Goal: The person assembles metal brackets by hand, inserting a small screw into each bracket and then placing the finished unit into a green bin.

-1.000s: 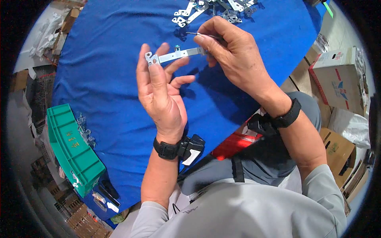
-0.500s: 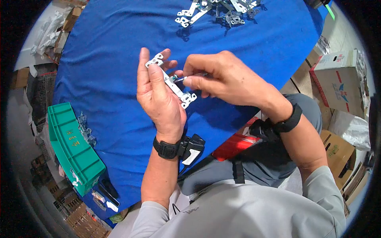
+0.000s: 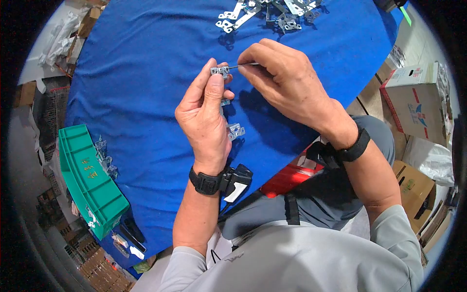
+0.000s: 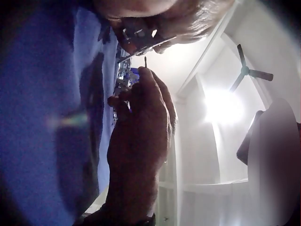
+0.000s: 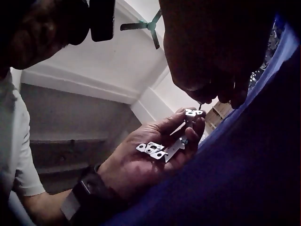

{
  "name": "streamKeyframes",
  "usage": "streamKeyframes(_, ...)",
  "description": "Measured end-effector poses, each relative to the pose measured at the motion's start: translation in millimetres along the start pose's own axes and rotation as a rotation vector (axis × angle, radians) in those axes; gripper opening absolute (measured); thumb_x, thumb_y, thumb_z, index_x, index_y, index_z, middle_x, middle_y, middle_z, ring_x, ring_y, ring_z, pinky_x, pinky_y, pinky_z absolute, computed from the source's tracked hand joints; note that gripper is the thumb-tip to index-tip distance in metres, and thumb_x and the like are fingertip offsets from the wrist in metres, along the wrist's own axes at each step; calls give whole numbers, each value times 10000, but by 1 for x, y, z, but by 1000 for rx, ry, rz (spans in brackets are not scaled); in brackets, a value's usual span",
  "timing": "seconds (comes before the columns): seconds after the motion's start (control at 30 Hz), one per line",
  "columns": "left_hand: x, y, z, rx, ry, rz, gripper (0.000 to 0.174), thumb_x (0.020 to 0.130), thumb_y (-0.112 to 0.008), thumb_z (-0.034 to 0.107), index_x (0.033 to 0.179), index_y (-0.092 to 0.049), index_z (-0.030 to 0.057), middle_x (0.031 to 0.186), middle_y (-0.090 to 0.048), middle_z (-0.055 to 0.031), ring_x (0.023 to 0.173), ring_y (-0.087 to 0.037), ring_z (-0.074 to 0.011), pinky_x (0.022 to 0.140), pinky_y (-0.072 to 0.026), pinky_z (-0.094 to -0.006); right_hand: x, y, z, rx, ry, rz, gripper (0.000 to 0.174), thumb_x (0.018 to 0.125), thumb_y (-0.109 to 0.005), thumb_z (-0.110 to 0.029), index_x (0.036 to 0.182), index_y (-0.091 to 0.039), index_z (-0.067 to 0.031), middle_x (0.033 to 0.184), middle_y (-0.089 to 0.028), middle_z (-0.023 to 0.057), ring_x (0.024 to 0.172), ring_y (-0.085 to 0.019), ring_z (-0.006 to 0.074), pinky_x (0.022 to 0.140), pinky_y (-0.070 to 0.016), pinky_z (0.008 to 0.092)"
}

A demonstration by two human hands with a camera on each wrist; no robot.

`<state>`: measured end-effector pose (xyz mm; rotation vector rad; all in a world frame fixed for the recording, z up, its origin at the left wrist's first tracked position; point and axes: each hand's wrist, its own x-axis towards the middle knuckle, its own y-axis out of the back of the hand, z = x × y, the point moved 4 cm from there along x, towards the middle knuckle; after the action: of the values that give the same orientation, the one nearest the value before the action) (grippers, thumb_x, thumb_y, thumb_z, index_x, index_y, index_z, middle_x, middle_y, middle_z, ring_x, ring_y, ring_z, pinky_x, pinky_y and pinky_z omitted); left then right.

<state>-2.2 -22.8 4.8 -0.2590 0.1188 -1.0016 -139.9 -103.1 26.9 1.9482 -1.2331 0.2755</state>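
My left hand grips a silver metal bracket, its thumb pressed near the upper end. That end has holes and a bent plate. The bracket's other holed end sticks out beside the palm, and fingers cover part of the strip between. In the right wrist view a small bluish-green fitting sits on the strip. My right hand pinches a thin dark rod between thumb and forefinger. The rod's tip meets the bracket's upper end in the head view; in the left wrist view the rod points at it.
A heap of similar metal brackets lies at the far side of the blue cloth. At the left stands a green plastic bin, with clear-looking small parts beside it. Cartons stand on the floor at right.
The right hand moved down to the bracket's middle with the rod, then back up to its upper end. The left hand turned the bracket from crosswise to pointing along the palm.
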Motion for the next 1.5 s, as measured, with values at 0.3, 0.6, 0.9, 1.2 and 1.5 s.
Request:
streamKeyframes(0.3, -1, 0, 2, 14, 8, 31, 269, 917, -673, 41, 1167, -652, -58, 1015, -706, -131, 877, -690, -169, 664, -574, -243, -1, -2, 0, -10, -5, -7, 118, 871, -654, -144, 860, -601, -40, 745, -564, 127, 669, -597, 336, 582, -476, 425)
streamKeyframes(0.6, -1, 3, -1, 33, 64, 42, 257, 908, -693, 61, 1138, -673, -52, 990, -711, -123, 856, -685, -155, 616, -546, -234, -3, -6, 0, -62, 18, -4, 126, 873, -655, -150, 847, -571, -60, 736, -548, 124, 655, -593, 340, 554, -478, 435)
streamKeyframes(0.9, -3, -1, 1, 19, 31, 52, 236, 910, -695, 72, 1115, -686, -45, 981, -718, -115, 858, -685, -151, 625, -531, -223, -4, -6, 1, -85, 23, -24, 124, 871, -655, -144, 863, -558, -67, 745, -540, 115, 650, -592, 336, 548, -479, 430)
streamKeyframes(1.2, -3, -2, 0, -8, 29, 51, 201, 911, -698, 84, 1071, -698, -39, 968, -720, -106, 836, -679, -138, 628, -530, -225, -4, -7, -2, -50, 23, 39, 151, 870, -659, -154, 878, -545, -56, 735, -569, 128, 671, -608, 345, 565, -486, 438)
streamKeyframes(1.5, -2, 2, -2, 26, 13, 56, 192, 909, -696, 69, 1071, -701, -34, 971, -720, -103, 808, -661, -113, 638, -541, -223, -4, -9, -1, -143, 20, -51, 178, 867, -669, -178, 894, -538, -61, 740, -597, 136, 691, -622, 352, 562, -486, 442)
